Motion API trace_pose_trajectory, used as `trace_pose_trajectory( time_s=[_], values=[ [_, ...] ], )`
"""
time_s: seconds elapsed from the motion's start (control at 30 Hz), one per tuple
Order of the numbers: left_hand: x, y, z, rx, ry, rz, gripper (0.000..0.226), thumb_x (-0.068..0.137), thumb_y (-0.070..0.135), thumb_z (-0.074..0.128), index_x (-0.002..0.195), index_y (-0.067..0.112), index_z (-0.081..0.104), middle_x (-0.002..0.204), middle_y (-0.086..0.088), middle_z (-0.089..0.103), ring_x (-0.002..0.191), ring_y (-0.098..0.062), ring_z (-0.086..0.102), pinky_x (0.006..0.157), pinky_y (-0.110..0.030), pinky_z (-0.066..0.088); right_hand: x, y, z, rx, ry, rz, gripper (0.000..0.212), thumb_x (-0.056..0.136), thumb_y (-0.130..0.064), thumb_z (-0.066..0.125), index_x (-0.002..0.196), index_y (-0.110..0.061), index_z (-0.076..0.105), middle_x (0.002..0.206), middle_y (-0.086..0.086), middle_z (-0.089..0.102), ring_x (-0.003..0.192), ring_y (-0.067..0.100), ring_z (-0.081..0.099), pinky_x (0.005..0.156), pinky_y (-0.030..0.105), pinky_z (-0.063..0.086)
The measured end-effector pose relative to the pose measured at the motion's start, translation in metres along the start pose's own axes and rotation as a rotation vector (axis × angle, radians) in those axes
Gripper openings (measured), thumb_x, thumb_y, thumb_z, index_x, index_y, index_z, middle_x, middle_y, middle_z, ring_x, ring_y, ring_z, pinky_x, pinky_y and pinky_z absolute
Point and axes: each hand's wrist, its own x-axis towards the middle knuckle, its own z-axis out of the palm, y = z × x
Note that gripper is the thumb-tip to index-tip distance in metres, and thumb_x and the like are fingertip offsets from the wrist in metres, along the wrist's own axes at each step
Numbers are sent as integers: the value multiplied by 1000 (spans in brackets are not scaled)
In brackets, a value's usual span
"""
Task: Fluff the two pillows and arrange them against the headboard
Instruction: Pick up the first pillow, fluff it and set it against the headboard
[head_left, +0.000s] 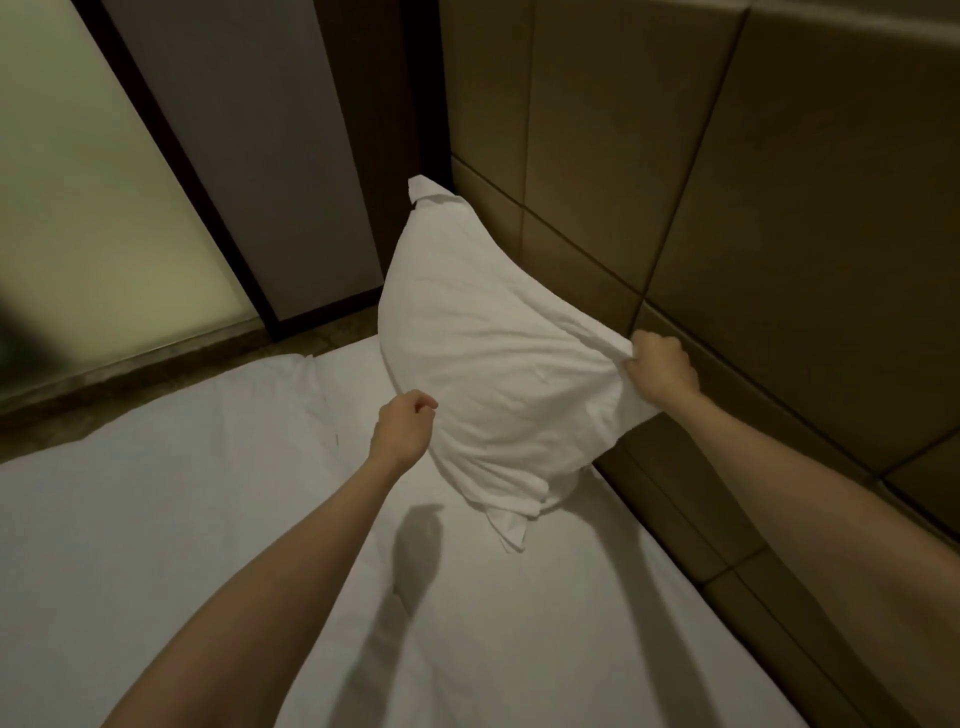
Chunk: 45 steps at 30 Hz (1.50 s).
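Fluffing works best with both grips firm: your right hand (661, 368) pinches the pillow (483, 353) corner, your left hand (405, 427) is fisted at its edge.

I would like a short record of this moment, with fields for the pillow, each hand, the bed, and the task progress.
pillow: one white pillow in view, tilted, one corner up, near the padded headboard
right hand: right hand closed on the pillow's edge
left hand: left hand curled beside the pillow's near side; grip cannot be confirmed
bed: white sheet, lightly wrinkled
second pillow: not in view
progress: pillow not yet set flat against the headboard
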Motion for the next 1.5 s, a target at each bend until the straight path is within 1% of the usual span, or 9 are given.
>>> trace_pose_trajectory(
  time_s=[0.1,0.2,0.33,0.5,0.6,0.77,1.03,1.17,1.5],
  values=[
    [-15,11,-5,18,11,41,32,92,13,40,109,9,67,121,-11,64,109,-29,58,92,-34,45,-4,-3,-22,107,177,0,13,92,-19,50,84,-10,54,89,12,57,85,35,59,63,40,45],
    [-27,16,-11,29,5,61,31,93,14,40,109,10,66,119,-11,65,107,-28,59,90,-34,45,-19,-2,-28,13,117,-7,13,94,-14,46,89,-9,57,97,16,63,89,36,61,70,43,51],
    [-45,23,-13,-23,-8,26,30,92,14,40,106,11,66,112,-11,66,100,-28,61,87,-37,49,-47,3,-31,3,102,-39,14,91,-4,48,94,-11,60,101,12,62,88,31,61,68,40,52],
    [-75,40,-14,-127,1,45,28,90,11,39,93,13,67,92,-7,69,87,-23,64,78,-31,50,-77,1,-47,239,67,-134,10,89,-9,56,89,-12,66,91,8,65,77,22,61,67,40,57],
    [-98,51,-22,-194,24,68,29,91,10,38,89,14,67,84,-5,68,78,-18,64,65,-20,46,-97,-9,-59,391,60,-176,10,88,-11,58,86,-13,68,86,7,67,76,22,63,70,44,58],
    [-146,50,-48,-265,81,82,31,90,10,38,89,14,68,80,-3,71,71,-13,65,61,-18,43,-146,-31,-74,605,36,-207,10,84,-9,62,78,-14,69,73,-1,67,69,17,65,68,35,57],
    [-245,1,-116,-405,186,106,32,92,12,38,89,20,69,79,0,71,73,-11,67,64,-17,47,-275,-87,-80,975,-56,-228,9,84,-1,62,78,-5,66,67,6,63,56,12,59,49,13,46],
    [-309,-41,-149,-501,206,94,33,91,9,39,86,19,69,78,-2,71,70,-10,65,64,-15,46,-361,-109,-68,1077,-108,-194,18,84,-1,62,71,-13,65,63,5,62,47,2,58,48,14,46],
    [-447,-140,-192,-631,239,1,32,87,5,40,82,15,70,74,-3,69,60,-3,63,58,-10,49,-527,-140,-33,1066,-257,-144,14,83,-4,62,75,-15,68,54,-6,65,49,5,60,49,15,45]
  ],
)
